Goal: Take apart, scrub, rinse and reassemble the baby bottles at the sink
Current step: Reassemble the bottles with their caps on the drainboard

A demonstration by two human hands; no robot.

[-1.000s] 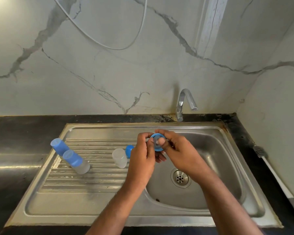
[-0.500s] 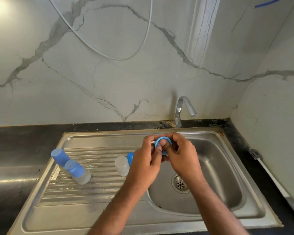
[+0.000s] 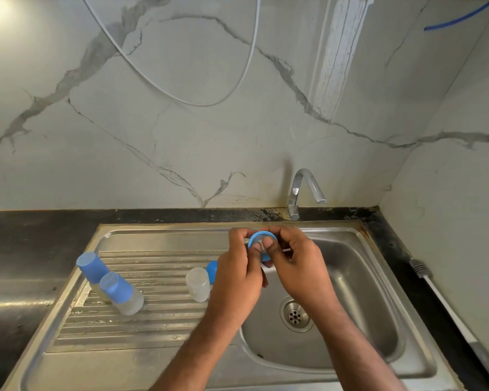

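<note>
Both hands meet over the left rim of the sink basin [image 3: 359, 292]. My left hand [image 3: 239, 275] and my right hand [image 3: 297, 266] pinch a blue bottle collar ring [image 3: 261, 238] between thumbs and fingers, its opening facing me; a pale teat seems to sit inside it. On the ribbed drainboard [image 3: 158, 314] stand two capped baby bottles with blue caps [image 3: 92, 268] [image 3: 119, 292]. A clear bottle body without a cap [image 3: 198, 283] stands nearer my left hand, with a blue cap [image 3: 211, 270] just behind it.
The chrome tap [image 3: 302, 190] rises behind the basin, no water running. The drain [image 3: 295, 317] lies below my right wrist. A brush handle [image 3: 446, 303] lies on the dark counter at the right. A white hose [image 3: 209, 103] loops on the marble wall.
The ring has been turned in my fingers and now faces me more openly; my hands have stayed over the sink while the camera has tilted up a little.
</note>
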